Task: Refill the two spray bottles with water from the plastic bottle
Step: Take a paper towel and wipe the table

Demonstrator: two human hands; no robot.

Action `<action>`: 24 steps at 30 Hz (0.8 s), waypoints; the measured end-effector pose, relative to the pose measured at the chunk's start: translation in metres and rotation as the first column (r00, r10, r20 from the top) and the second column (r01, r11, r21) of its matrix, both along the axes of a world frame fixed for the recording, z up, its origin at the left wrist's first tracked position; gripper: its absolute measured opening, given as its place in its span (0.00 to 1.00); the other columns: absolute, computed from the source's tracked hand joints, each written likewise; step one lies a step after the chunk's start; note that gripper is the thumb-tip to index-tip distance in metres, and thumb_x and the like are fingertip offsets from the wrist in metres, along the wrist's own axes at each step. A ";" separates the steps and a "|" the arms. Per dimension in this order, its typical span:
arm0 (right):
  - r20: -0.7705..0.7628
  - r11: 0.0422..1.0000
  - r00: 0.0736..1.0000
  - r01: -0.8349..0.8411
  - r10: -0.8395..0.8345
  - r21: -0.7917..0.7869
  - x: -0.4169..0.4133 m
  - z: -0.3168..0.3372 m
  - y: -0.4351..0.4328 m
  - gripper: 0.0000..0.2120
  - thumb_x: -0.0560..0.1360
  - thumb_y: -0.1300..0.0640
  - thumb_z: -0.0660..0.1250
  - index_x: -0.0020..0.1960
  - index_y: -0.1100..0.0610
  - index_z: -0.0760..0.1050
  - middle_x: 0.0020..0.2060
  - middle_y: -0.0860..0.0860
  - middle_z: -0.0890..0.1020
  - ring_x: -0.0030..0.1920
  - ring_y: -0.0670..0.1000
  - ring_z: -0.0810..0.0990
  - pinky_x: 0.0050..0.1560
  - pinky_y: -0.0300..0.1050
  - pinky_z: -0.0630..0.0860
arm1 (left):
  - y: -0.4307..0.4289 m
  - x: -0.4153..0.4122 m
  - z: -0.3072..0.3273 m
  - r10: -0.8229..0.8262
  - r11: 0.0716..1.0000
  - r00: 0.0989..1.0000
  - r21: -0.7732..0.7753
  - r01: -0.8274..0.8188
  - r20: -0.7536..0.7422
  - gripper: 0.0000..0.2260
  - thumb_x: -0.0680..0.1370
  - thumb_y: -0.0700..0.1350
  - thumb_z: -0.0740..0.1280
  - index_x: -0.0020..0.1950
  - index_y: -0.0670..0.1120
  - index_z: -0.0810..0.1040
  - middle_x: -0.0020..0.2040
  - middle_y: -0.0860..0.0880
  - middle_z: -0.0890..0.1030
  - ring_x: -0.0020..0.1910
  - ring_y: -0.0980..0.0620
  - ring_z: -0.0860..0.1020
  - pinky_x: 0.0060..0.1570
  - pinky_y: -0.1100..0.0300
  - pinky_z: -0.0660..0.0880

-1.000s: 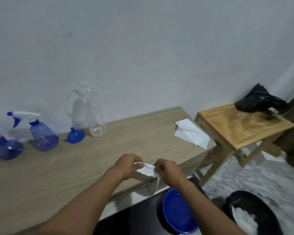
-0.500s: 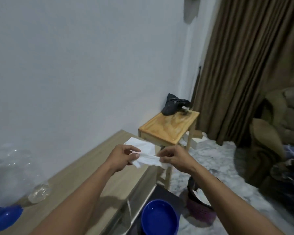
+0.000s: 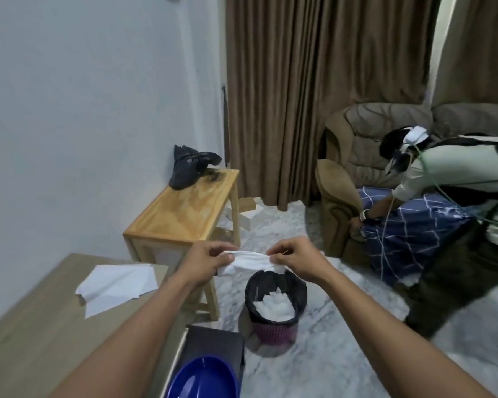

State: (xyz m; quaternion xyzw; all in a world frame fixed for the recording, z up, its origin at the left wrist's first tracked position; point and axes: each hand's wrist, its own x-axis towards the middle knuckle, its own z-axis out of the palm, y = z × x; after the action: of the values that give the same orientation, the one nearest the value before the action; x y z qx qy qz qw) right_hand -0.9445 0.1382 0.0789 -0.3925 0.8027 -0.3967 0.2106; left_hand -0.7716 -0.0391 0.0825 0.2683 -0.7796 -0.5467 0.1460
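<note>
While the spray bottles and plastic bottle lie out of view, a white tissue point(image 3: 250, 261) is pinched at either end by the curled left hand point(image 3: 206, 259) and right hand point(image 3: 296, 259), stretched above a black-lined bin point(image 3: 298, 294) near the wooden table point(image 3: 41, 340).

Dim, flat indoor light, and you can't see its source. The wall point(image 3: 84, 96) left of the wastebasket point(image 3: 273, 334) takes a cool grey-blue cast. A faint, soft shadow pools at the wastebasket's base. The tissue point(image 3: 247, 261) just above it, pinched between your left hand point(image 3: 204, 259) and right hand point(image 3: 296, 258), reads bright but keeps its folds. Detail is soft and slightly smeared throughout. The curtain point(image 3: 314, 81) behind the wastebasket looks murky. Wide-angle stretch flares your forearms toward the bottom corners.
</note>
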 end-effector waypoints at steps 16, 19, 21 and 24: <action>0.001 0.917 0.964 0.252 -0.265 0.310 -0.273 -0.282 -0.110 0.08 0.77 0.59 0.68 0.49 0.53 0.86 0.44 0.47 0.86 0.46 0.48 0.82 0.46 0.38 0.76 | -0.078 -0.315 -0.288 0.178 0.983 0.934 -0.012 -0.183 0.310 0.07 0.75 0.39 0.73 0.44 0.51 0.86 0.43 0.55 0.84 0.44 0.58 0.80 0.39 0.78 0.67; -0.024 0.897 0.959 0.272 -0.282 0.348 -0.290 -0.325 -0.123 0.08 0.78 0.60 0.66 0.49 0.53 0.85 0.45 0.49 0.86 0.46 0.50 0.83 0.45 0.41 0.76 | -0.085 -0.342 -0.332 0.213 0.976 0.917 -0.027 -0.216 0.336 0.05 0.75 0.39 0.72 0.46 0.48 0.86 0.45 0.51 0.85 0.47 0.53 0.82 0.42 0.70 0.69; -0.022 0.898 0.961 0.264 -0.274 0.351 -0.296 -0.346 -0.129 0.08 0.78 0.60 0.66 0.49 0.53 0.85 0.45 0.49 0.86 0.48 0.51 0.83 0.48 0.43 0.79 | -0.089 -0.353 -0.350 0.226 0.973 0.906 -0.042 -0.226 0.357 0.06 0.75 0.39 0.72 0.50 0.47 0.86 0.50 0.48 0.86 0.51 0.51 0.82 0.45 0.69 0.71; -0.021 0.901 0.970 0.235 -0.244 0.365 -0.289 -0.365 -0.126 0.10 0.79 0.59 0.65 0.54 0.54 0.84 0.50 0.50 0.86 0.53 0.52 0.83 0.55 0.46 0.79 | -0.089 -0.351 -0.366 0.250 0.968 0.890 -0.117 -0.221 0.381 0.13 0.76 0.40 0.72 0.61 0.46 0.82 0.57 0.48 0.83 0.58 0.50 0.80 0.52 0.68 0.69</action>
State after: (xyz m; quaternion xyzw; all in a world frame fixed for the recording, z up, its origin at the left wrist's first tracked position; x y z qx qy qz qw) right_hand -1.2333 0.0125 -0.2858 -0.2398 0.9016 -0.2684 0.2398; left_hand -1.1223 -0.1278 -0.2836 0.4597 -0.7734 -0.4322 0.0612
